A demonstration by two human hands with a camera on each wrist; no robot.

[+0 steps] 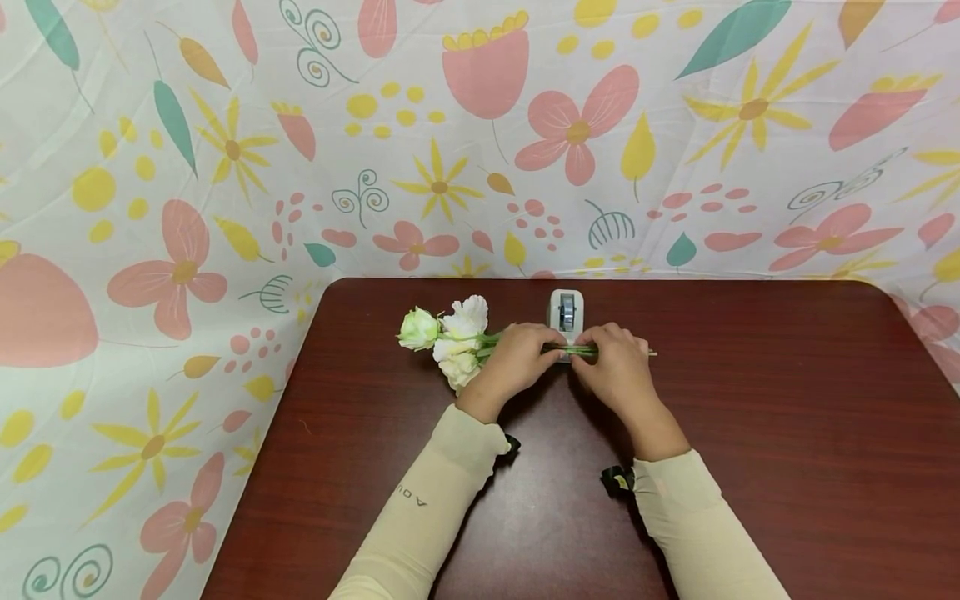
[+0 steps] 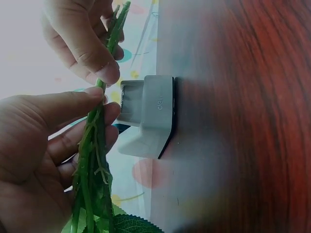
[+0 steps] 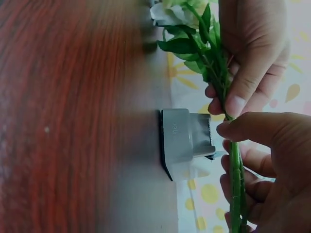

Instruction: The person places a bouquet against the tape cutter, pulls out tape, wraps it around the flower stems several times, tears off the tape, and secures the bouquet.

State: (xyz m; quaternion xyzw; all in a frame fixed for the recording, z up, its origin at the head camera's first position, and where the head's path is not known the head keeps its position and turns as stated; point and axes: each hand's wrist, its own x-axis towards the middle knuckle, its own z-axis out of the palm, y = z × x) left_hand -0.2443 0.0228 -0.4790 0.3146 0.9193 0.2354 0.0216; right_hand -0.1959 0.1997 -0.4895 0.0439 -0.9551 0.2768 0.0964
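Observation:
A small bunch of artificial-looking white and pale green flowers point(image 1: 459, 346) lies sideways above the table, blooms to the left and stems to the right. My left hand point(image 1: 517, 360) pinches the green stems point(image 2: 87, 160) between thumb and fingers, below the leaves. Close beside it, my right hand point(image 1: 618, 371) grips the same stems nearer their cut ends, its thumb almost meeting the left thumb. A light grey tape dispenser point(image 1: 557, 320) with a roll in it stands just behind the hands. In the right wrist view, its serrated cutter point(image 3: 210, 130) faces the stems.
The dark reddish-brown wooden table point(image 1: 787, 400) stretches to both sides and toward the body. A white cloth point(image 1: 487, 225) printed with flowers and leaves hangs behind the table's far edge and along its left side.

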